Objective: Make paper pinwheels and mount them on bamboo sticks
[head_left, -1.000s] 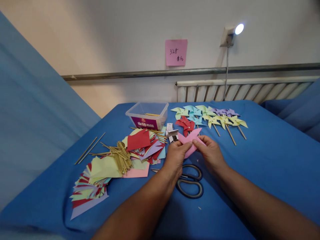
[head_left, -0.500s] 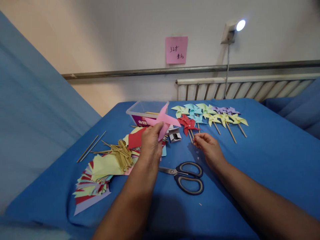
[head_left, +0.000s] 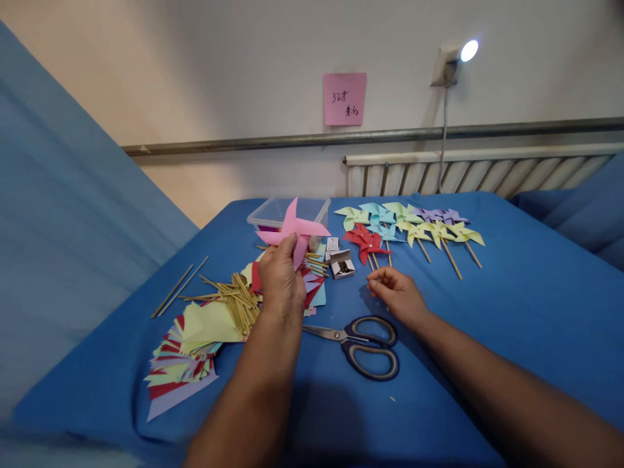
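My left hand (head_left: 281,281) pinches a pink paper pinwheel (head_left: 296,226) at its middle, holding it up in front of the clear plastic box (head_left: 319,211). No stick shows on this pinwheel. My right hand (head_left: 397,292) hovers over the cloth with thumb and fingertips pressed together; whatever is between them is too small to make out. Left of that hand stands a small open box (head_left: 342,265) of dark metal bits. Scissors (head_left: 358,341) with dark handles lie between my forearms, blades toward the left.
Finished pinwheels (head_left: 412,224) on sticks lie at the back right, two red ones (head_left: 368,242) nearest. Wooden sticks (head_left: 238,302) and a fan of coloured paper (head_left: 188,364) lie on the left. A blue cloth (head_left: 517,338) covers the table. Behind are a pipe and a radiator (head_left: 468,172).
My left hand has moved left with the pink pinwheel, uncovering the small boxes. My right hand has shifted slightly left and down, its fingers still pinched.
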`<state>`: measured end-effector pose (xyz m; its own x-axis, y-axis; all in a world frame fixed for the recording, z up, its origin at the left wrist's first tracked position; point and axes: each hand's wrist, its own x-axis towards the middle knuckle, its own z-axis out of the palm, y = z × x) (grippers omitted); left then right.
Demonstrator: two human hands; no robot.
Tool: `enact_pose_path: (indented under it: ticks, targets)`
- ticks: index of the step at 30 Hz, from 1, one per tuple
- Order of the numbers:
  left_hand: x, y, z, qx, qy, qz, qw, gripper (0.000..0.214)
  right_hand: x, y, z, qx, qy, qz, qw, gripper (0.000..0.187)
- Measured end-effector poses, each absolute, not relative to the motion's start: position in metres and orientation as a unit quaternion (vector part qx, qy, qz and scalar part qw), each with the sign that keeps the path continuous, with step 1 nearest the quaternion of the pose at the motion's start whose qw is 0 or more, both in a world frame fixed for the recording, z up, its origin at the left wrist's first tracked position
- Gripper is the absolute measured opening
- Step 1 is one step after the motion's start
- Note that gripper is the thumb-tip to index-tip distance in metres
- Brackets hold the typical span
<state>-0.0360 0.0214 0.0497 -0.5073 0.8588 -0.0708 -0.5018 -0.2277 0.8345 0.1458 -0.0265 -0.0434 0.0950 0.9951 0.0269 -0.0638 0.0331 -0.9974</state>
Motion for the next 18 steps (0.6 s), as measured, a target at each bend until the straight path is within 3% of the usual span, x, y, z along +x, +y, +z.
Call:
enact_pose_path:
  ticks: [13,18]
  targets:
    - [-0.055,0.024,0.065,0.135,0.388,0.824,0.389,0.021,0.143,-0.026,-0.058,-0.492,-0.532,0.477,0.497,0.019]
    - [-0.056,0.025,0.060,0.137,0.386,0.822,0.397,0.022,0.144,-0.029,-0.062,-0.511,-0.598,0.411,0.461,0.016]
